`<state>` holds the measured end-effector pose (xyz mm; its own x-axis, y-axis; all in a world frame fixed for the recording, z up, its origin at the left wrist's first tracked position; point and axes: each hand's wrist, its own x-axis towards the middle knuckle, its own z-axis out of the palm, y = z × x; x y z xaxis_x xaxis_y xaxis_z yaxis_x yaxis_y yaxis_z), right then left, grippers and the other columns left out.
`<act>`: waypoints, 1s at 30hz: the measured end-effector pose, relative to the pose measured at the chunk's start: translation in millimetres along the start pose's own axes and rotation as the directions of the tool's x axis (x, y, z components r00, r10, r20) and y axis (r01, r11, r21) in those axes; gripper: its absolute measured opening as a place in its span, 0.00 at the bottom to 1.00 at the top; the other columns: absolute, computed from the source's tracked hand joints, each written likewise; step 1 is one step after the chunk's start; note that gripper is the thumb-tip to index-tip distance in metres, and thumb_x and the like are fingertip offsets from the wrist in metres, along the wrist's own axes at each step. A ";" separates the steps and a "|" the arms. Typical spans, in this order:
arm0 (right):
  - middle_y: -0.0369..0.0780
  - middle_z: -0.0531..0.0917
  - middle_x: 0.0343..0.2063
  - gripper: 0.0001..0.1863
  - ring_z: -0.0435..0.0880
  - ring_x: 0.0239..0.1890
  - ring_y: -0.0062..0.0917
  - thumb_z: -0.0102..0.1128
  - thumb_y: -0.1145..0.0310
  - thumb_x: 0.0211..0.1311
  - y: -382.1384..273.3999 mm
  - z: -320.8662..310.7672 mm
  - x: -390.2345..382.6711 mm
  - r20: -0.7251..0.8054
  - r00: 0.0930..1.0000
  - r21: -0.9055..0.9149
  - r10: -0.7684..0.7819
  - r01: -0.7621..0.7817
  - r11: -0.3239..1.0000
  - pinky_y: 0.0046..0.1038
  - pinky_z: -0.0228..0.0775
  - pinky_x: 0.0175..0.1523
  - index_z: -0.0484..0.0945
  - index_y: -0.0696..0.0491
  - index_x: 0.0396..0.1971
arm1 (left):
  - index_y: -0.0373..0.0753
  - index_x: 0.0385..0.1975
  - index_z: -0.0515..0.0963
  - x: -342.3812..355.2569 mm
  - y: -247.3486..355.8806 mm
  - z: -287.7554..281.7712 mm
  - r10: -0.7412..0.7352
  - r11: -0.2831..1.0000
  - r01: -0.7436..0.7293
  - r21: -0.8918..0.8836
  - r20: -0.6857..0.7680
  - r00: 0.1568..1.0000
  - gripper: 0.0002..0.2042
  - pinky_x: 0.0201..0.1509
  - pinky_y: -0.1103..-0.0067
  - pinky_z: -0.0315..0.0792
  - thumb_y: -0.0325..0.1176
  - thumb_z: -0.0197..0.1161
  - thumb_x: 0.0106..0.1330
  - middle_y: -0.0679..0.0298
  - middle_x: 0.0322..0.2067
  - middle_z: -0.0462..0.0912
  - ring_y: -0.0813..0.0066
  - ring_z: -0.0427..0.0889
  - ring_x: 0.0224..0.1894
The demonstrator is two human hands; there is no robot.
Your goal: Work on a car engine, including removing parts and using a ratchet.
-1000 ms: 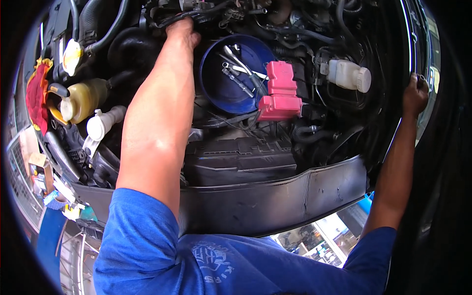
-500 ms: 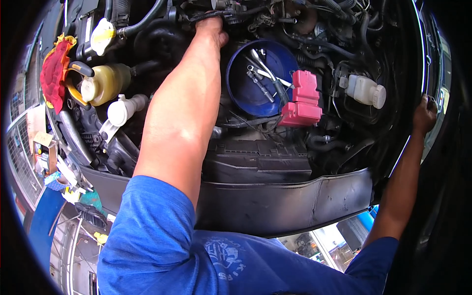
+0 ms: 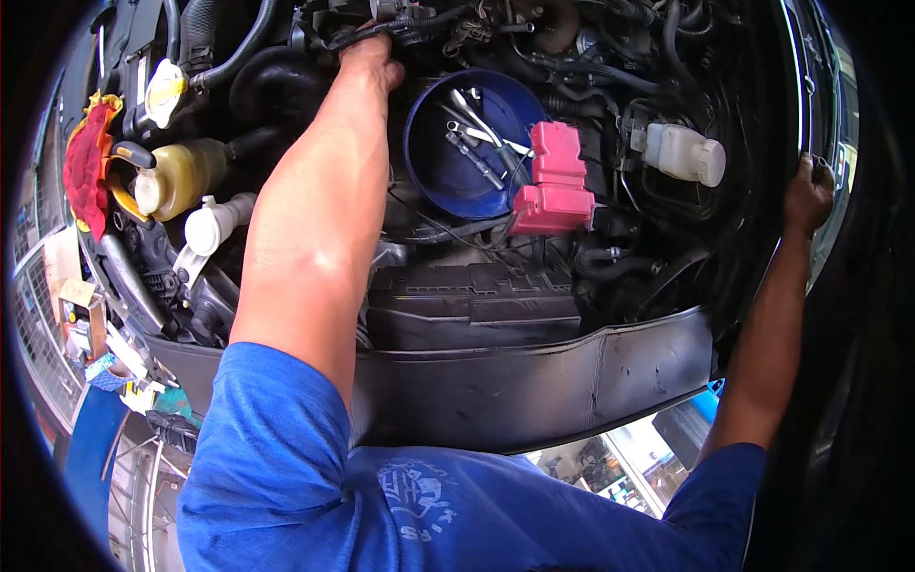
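Observation:
My left hand (image 3: 370, 59) reaches deep into the engine bay at the top, where hoses and dark parts hide its fingers. What it touches there cannot be made out. Off to the right, my right hand (image 3: 810, 194) is closed, its fingers curled at a thin metal edge (image 3: 803, 105) along the car's side. Right of my left forearm sits a round blue bowl (image 3: 434, 186). Several silver tools lie in it, among them a socket extension (image 3: 477, 160) and a wrench (image 3: 515, 146). A red plastic cover (image 3: 553, 210) overlaps the bowl's right side.
On the left are a red and yellow work glove (image 3: 88, 176), a yellowish fluid reservoir (image 3: 195, 173) and a white-capped filler neck (image 3: 212, 227). A white reservoir (image 3: 679, 153) stands at the right. The black front panel (image 3: 477, 396) runs across between my body and the engine bay.
The whole scene has shifted left and slightly up in the picture as the view turned. Both hands keep their places against the car.

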<state>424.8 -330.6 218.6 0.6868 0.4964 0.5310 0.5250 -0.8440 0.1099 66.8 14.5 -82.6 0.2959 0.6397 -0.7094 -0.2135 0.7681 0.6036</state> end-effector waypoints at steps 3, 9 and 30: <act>0.40 0.86 0.32 0.16 0.85 0.37 0.32 0.61 0.54 0.60 -1.5 -0.2 -0.2 0.002 1.000 0.010 -0.003 0.003 1.000 0.32 0.72 0.44 0.81 0.52 0.36 | 0.46 0.51 0.73 -4.1 -3.2 6.5 -0.001 0.999 -0.005 -0.052 -0.113 0.994 0.14 0.38 0.65 0.75 0.38 0.52 0.67 0.65 0.52 0.77 0.69 0.77 0.48; 0.41 0.86 0.32 0.16 0.85 0.36 0.34 0.60 0.54 0.61 -4.8 -0.1 -1.3 -0.021 1.000 -0.050 -0.010 0.009 0.999 0.34 0.72 0.45 0.81 0.54 0.36 | 0.41 0.48 0.79 -41.4 -9.1 13.6 0.156 0.913 0.020 0.407 -0.395 0.905 0.18 0.52 0.71 0.73 0.38 0.61 0.58 0.57 0.46 0.82 0.63 0.81 0.50; 0.40 0.85 0.29 0.15 0.84 0.34 0.32 0.60 0.56 0.61 -13.4 -3.5 -6.2 -0.015 1.000 0.009 0.020 -0.020 1.000 0.33 0.72 0.43 0.80 0.53 0.35 | 0.40 0.50 0.77 -131.1 -86.9 19.9 -0.541 -0.194 -0.922 0.335 0.747 0.386 0.19 0.62 0.66 0.66 0.39 0.52 0.61 0.53 0.59 0.70 0.58 0.66 0.63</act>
<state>411.8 -323.1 216.8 0.6895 0.4761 0.5457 0.5157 -0.8519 0.0916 65.0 -136.6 -34.8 0.9254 -0.1893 -0.3284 0.0808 -0.7479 0.6588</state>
